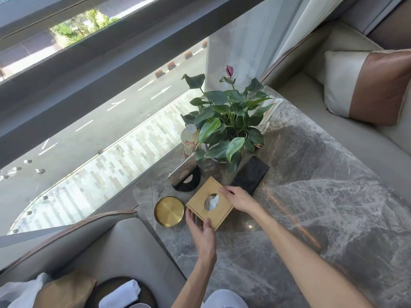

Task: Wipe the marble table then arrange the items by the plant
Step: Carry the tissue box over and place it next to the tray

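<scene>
A square gold tissue box (203,195) with a white tissue in its round hole sits on the grey marble table (311,196). My left hand (201,232) grips its near corner, thumb on the top. My right hand (238,200) holds its right edge, fingers curled over the top. Behind the box stands a leafy potted plant (226,127) with one purple bud. A round gold dish (169,211) lies just left of the box. A black slab (250,175), a sign on a black stand (183,176) and a pale bottle (189,138) sit by the plant.
Grey sofa seats flank the table, with a white and brown cushion (364,85) at right. On the near-left seat lies a dark round tray (124,290) with a white cloth (121,293). A big window runs along the table's left side.
</scene>
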The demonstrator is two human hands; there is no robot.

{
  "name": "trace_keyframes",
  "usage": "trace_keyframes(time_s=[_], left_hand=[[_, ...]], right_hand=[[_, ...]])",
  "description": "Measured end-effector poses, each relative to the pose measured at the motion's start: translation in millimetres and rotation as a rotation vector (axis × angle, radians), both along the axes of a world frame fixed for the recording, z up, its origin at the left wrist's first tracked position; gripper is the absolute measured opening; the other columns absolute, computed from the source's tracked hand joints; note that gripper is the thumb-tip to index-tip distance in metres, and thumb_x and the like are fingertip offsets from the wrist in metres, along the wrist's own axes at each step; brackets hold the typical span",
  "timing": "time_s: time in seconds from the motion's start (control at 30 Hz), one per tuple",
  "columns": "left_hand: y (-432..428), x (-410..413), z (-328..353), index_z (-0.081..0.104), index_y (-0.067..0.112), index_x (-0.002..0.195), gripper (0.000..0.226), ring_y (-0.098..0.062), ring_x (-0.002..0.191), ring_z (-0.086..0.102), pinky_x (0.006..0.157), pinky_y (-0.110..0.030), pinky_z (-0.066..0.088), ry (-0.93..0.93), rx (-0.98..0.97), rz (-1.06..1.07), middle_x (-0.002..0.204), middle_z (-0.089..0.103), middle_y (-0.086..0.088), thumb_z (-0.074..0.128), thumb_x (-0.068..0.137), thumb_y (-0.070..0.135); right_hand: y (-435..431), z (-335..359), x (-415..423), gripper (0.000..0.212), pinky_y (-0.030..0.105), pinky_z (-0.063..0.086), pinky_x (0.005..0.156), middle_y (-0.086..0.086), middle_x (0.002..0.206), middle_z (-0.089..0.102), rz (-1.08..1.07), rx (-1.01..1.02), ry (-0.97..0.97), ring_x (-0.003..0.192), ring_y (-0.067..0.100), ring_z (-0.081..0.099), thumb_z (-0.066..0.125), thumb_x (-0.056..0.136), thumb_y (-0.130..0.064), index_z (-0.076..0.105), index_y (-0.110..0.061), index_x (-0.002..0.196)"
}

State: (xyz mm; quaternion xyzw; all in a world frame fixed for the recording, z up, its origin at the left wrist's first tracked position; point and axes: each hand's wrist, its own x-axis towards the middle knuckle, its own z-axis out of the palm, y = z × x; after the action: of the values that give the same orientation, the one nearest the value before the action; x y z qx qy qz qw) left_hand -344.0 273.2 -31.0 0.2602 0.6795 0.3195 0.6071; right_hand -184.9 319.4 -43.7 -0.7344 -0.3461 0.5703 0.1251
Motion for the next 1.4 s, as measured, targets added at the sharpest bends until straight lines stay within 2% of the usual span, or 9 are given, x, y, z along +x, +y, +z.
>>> trace_keyframes(time_s=[0.2, 0.6, 0.73, 0.87, 0.97, 1.07, 1.2, 1.27, 1.4], left_hand=[[-0.4, 0.8, -0.4, 0.020, 0.031, 0.151, 0.067, -0.012, 0.137, 0.036, 0.112, -0.042, 0.037, -0.008, 0.003, 0.001, 0.155, 0.032, 0.001, 0.045, 0.097, -0.001], [3.8, 3.4, 4.8, 0.014, 0.034, 0.149, 0.072, -0.017, 0.141, 0.034, 0.118, -0.047, 0.031, 0.031, -0.005, -0.054, 0.156, 0.030, -0.002, 0.047, 0.095, -0.001], [5.6, 0.4, 12.0, 0.003, 0.034, 0.152, 0.080, -0.016, 0.144, 0.028, 0.120, -0.042, 0.026, 0.051, -0.008, -0.116, 0.160, 0.022, -0.002, 0.053, 0.094, 0.007], [-2.5, -11.9, 16.9, -0.003, 0.025, 0.154, 0.082, -0.013, 0.151, -0.010, 0.121, -0.034, 0.000, 0.314, 0.179, -0.375, 0.164, -0.011, 0.002, 0.054, 0.096, 0.022], [-10.6, -24.7, 8.7, -0.005, 0.025, 0.155, 0.083, -0.020, 0.147, -0.029, 0.118, -0.049, -0.010, 0.652, 0.354, -0.731, 0.161, -0.024, -0.002, 0.051, 0.095, 0.033], [-16.0, -35.6, -6.0, -0.006, 0.023, 0.155, 0.079, -0.027, 0.148, -0.024, 0.116, -0.063, -0.006, 0.909, 0.449, -0.993, 0.163, -0.017, -0.005, 0.039, 0.096, 0.050], [-16.0, -43.8, -22.6, 0.003, 0.020, 0.155, 0.077, -0.027, 0.151, -0.012, 0.113, -0.071, 0.007, 1.019, 0.429, -1.104, 0.165, -0.002, -0.004, 0.024, 0.092, 0.058], [-14.5, -42.8, -24.3, 0.007, 0.020, 0.155, 0.076, -0.026, 0.151, -0.012, 0.111, -0.073, 0.008, 1.025, 0.420, -1.105, 0.165, 0.001, -0.004, 0.026, 0.092, 0.057], [-10.0, -39.3, -21.0, 0.009, 0.021, 0.155, 0.080, -0.023, 0.149, -0.017, 0.110, -0.072, 0.002, 1.008, 0.422, -1.096, 0.164, -0.001, -0.004, 0.050, 0.092, 0.050]], right_hand=[[0.6, 2.0, -0.5, 0.048, 0.028, 0.045, 0.095, 0.001, 0.128, 0.065, 0.002, -0.001, -0.001, 0.117, 0.019, 0.059, 0.043, 0.099, -0.049, 0.052, -0.024, 0.140], [-4.7, -0.5, -2.6, 0.055, 0.036, 0.044, 0.104, -0.001, 0.131, 0.064, 0.009, -0.008, -0.041, 0.124, 0.021, 0.057, 0.041, 0.096, -0.059, 0.053, -0.028, 0.139], [-5.2, 6.9, -1.6, 0.066, 0.042, 0.036, 0.114, 0.002, 0.146, 0.051, 0.012, -0.005, -0.088, 0.138, 0.027, 0.044, 0.039, 0.093, -0.065, 0.039, -0.028, 0.148], [-18.1, 30.0, -4.9, 0.063, 0.035, 0.026, 0.118, 0.004, 0.158, 0.033, 0.065, 0.358, -0.384, 0.147, 0.021, 0.028, 0.039, 0.099, -0.052, 0.028, -0.020, 0.152], [-44.8, 31.6, -17.4, 0.063, 0.039, 0.020, 0.122, 0.000, 0.163, 0.019, 0.401, 0.549, -0.660, 0.152, 0.019, 0.012, 0.032, 0.101, -0.051, 0.019, -0.024, 0.155], [-72.0, 20.3, -25.5, 0.066, 0.052, 0.011, 0.122, -0.003, 0.163, 0.015, 0.615, 0.500, -0.794, 0.153, 0.026, 0.002, 0.033, 0.099, -0.054, 0.017, -0.024, 0.155], [-83.9, 10.1, -25.8, 0.068, 0.061, 0.007, 0.117, -0.002, 0.162, 0.021, 0.671, 0.385, -0.834, 0.151, 0.034, 0.007, 0.028, 0.096, -0.058, 0.020, -0.025, 0.155], [-81.0, 10.3, -26.9, 0.068, 0.061, 0.006, 0.117, -0.002, 0.162, 0.021, 0.677, 0.358, -0.837, 0.151, 0.034, 0.008, 0.027, 0.096, -0.058, 0.020, -0.025, 0.155], [-73.7, 14.6, -29.4, 0.066, 0.060, 0.005, 0.116, -0.002, 0.161, 0.022, 0.659, 0.319, -0.823, 0.151, 0.034, 0.008, 0.029, 0.096, -0.055, 0.021, -0.025, 0.154]])
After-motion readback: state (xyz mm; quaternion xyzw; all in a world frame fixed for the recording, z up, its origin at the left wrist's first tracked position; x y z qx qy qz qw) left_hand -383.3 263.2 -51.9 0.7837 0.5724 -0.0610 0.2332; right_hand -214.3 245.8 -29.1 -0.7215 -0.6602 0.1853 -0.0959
